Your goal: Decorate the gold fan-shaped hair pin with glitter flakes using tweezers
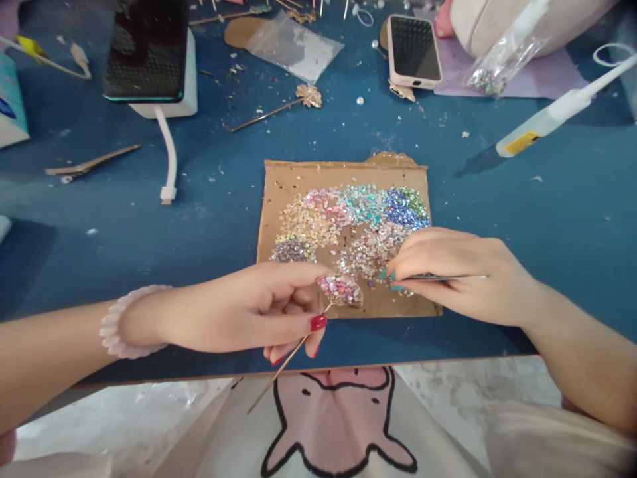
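Observation:
My left hand [259,305] is closed on a gold hairpin [318,315] whose fan-shaped head is covered in pink stones; its thin stem runs down toward my lap. My right hand [458,275] pinches metal tweezers [448,277], tips pointing left at the hairpin head. Both hands hover over the near edge of a brown cardboard sheet [293,179] that carries piles of small coloured rhinestones [358,216]: pink, teal, blue, green, gold and grey.
On the blue table: a white glue bottle [552,116] at right, a phone [414,52], another phone on a white charger [149,56], a bag of beads [502,60], a spare gold hairpin [279,109], scattered crumbs. A pink bracelet [124,322] is on my left wrist.

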A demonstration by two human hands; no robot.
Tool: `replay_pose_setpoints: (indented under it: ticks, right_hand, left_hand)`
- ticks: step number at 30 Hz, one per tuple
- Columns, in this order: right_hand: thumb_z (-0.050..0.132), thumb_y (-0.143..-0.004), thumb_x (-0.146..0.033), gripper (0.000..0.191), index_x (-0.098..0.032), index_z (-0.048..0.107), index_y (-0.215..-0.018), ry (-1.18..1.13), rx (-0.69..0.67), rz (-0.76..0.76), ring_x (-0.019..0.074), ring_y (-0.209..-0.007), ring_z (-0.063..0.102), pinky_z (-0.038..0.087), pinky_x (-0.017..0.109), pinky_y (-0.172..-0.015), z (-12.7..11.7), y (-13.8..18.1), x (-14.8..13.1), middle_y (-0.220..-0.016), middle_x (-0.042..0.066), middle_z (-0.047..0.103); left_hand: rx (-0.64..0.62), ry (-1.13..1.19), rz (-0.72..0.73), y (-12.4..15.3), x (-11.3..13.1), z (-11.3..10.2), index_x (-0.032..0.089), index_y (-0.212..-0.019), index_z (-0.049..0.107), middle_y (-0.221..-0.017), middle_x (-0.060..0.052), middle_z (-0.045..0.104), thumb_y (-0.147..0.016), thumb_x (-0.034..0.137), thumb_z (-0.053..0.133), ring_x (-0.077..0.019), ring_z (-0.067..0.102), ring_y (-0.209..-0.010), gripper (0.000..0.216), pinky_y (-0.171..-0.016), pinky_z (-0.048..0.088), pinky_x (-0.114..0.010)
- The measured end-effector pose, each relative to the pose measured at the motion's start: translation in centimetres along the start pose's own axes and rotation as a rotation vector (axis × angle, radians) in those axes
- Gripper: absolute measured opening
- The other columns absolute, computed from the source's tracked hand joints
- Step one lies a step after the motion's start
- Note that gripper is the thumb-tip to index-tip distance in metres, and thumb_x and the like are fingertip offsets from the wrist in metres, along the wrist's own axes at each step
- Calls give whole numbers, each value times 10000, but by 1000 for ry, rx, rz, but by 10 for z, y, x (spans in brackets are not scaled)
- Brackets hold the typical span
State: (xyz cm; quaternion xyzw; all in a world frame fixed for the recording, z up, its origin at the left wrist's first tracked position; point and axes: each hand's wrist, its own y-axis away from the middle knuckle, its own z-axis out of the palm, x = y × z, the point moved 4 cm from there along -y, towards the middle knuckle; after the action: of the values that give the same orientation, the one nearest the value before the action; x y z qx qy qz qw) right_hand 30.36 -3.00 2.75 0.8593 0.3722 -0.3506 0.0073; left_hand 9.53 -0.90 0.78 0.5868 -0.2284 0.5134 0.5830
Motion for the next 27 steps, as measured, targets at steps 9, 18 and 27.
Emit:
replay_pose_setpoints:
  ticks: [9, 18, 27]
  right_hand:
    - [573, -874, -125, 82, -203, 595, -882, -15, 3, 2, 132, -782, 614, 498, 288, -709, -1, 0, 0, -787, 4, 663]
    - [589, -851, -101, 98, -193, 605, -878, -84, 14, -3, 133, -799, 624, 500, 279, -724, -3, 1, -3, -803, 17, 671]
    - [583, -866, -133, 74, -202, 610, -870, -130, 19, -60, 145, -786, 626, 489, 307, -711, 7, -2, -10, -799, 21, 693]
  left_hand:
    - [4, -13, -5, 0, 0, 0, 182, -973, 506, -737, 13, 618, -887, 150, 483, -36, 485, -449, 95, -447, 404, -125]
    - [14, 18, -15, 0, 0, 0, 179, -997, 516, -724, 15, 620, -874, 149, 507, -41, 489, -445, 127, -450, 412, -134]
    - [18, 26, 16, 1, -2, 0, 175, -939, 521, -734, 4, 626, -885, 140, 490, -41, 491, -447, 71, -438, 424, -120]
